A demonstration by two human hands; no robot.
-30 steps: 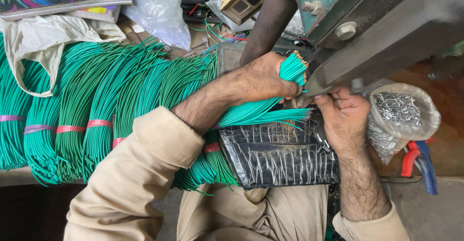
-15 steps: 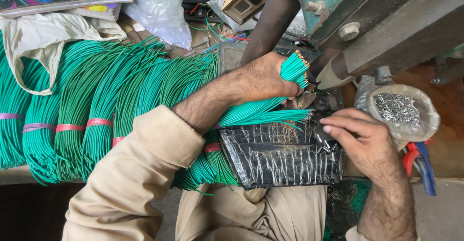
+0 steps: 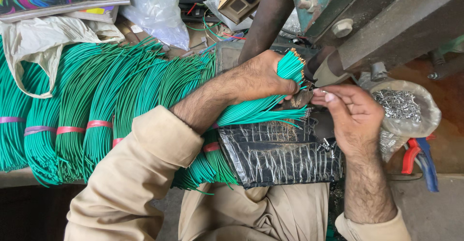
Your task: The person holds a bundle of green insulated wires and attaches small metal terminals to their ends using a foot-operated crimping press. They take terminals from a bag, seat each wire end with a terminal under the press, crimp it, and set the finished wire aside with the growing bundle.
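My left hand (image 3: 258, 79) is shut on a bunch of green wires (image 3: 290, 66), their bared copper tips pointing up at the nose of a metal press machine (image 3: 386, 23). More of these wires (image 3: 263, 113) fan out below my palm across a black plastic sheet (image 3: 280, 159) on my lap. My right hand (image 3: 353, 118) reaches in from the right, fingers held close together, with the fingertips beside the wire ends and the machine's nose. Whether a small piece sits between those fingers is hidden.
A plastic bag of small shiny metal terminals (image 3: 401, 106) lies right of my right hand, with red and blue handled pliers (image 3: 420, 159) below it. Large bundles of green wire (image 3: 96, 101) tied with pink bands fill the left. A clear bag (image 3: 154, 9) and cloth bag (image 3: 43, 43) lie behind.
My right hand left the machine, swung out open toward the terminal bag, and has now come back to the wire ends with its fingers together. My left hand stayed gripping the wires.
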